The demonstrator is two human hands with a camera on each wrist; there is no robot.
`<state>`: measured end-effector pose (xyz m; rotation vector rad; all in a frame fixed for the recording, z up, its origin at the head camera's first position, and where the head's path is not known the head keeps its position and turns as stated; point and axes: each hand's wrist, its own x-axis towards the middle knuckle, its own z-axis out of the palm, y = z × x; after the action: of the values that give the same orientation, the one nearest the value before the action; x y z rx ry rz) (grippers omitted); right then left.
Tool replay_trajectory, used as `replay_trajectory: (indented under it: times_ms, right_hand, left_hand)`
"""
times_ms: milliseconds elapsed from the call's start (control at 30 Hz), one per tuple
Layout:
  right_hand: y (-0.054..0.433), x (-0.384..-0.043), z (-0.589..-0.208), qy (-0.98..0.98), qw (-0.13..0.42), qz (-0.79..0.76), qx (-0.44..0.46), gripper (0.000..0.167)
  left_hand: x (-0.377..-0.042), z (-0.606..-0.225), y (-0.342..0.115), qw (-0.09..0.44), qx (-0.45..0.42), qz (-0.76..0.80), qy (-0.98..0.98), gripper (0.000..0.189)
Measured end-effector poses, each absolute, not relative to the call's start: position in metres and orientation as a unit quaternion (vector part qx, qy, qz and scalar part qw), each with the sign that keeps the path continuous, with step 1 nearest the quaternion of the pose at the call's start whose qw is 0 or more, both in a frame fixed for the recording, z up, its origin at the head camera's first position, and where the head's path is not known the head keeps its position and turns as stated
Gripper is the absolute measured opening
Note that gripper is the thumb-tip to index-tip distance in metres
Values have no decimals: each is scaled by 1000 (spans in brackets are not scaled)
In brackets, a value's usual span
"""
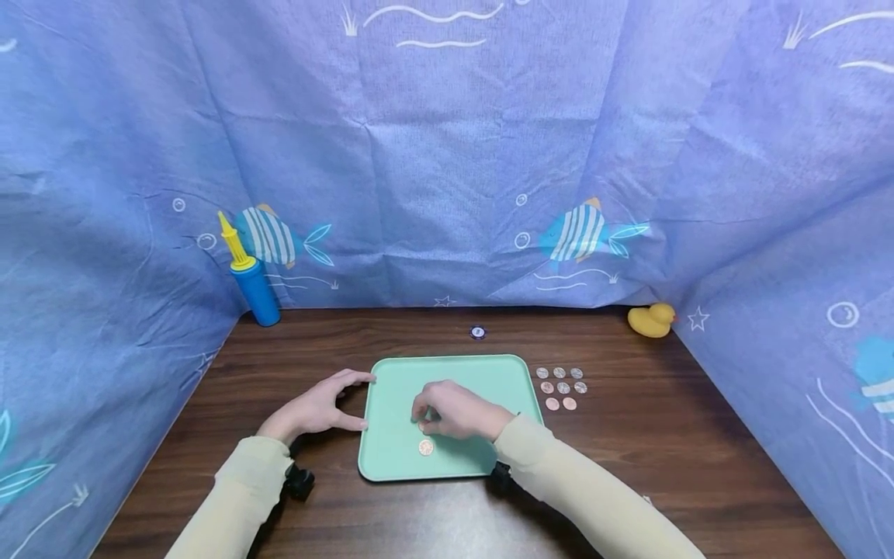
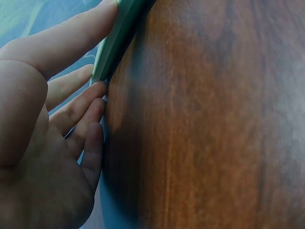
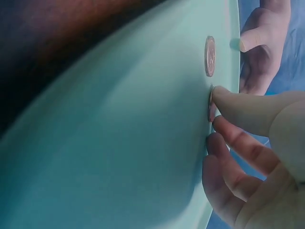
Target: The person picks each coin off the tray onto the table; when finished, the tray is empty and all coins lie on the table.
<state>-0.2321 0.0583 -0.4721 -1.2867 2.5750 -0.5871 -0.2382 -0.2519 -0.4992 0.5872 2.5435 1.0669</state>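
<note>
A pale green tray (image 1: 475,371) lies on the wooden table. Over it, my right hand (image 1: 450,407) pinches a copper coin (image 3: 211,106) by its edges, thumb on one side and fingertips on the other, at the tray's surface. In the head view the fingers cover most of this coin. A second copper coin (image 1: 426,447) lies flat on the tray, closer to me. My left hand (image 1: 323,405) is at the tray's left rim, thumb and fingers spread apart and touching the edge; the left wrist view shows its fingers (image 2: 78,107) fairly straight.
Right of the tray, several silver and copper coins (image 1: 559,373) lie in rows. Behind it sits a dark blue poker chip (image 1: 478,332). A blue and yellow hand pump (image 1: 258,291) stands at the back left, a yellow rubber duck (image 1: 649,321) at the back right. Blue fabric (image 1: 433,194) surrounds the table.
</note>
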Motion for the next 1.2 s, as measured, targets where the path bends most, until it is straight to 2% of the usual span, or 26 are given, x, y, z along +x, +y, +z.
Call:
replay_trajectory:
  times_ms: [267, 767, 1200]
  right_hand:
    - [56, -231, -472, 872, 83, -192, -443, 13]
    - [53, -229, -472, 883, 102, -167, -427, 17]
    - [62, -230, -475, 859, 75, -207, -462, 19]
  left_hand:
    - [-238, -500, -252, 156, 209, 374, 890, 81]
    - [-237, -497, -251, 160, 206, 376, 889, 82]
    - [-238, -498, -251, 162, 201, 374, 891, 83]
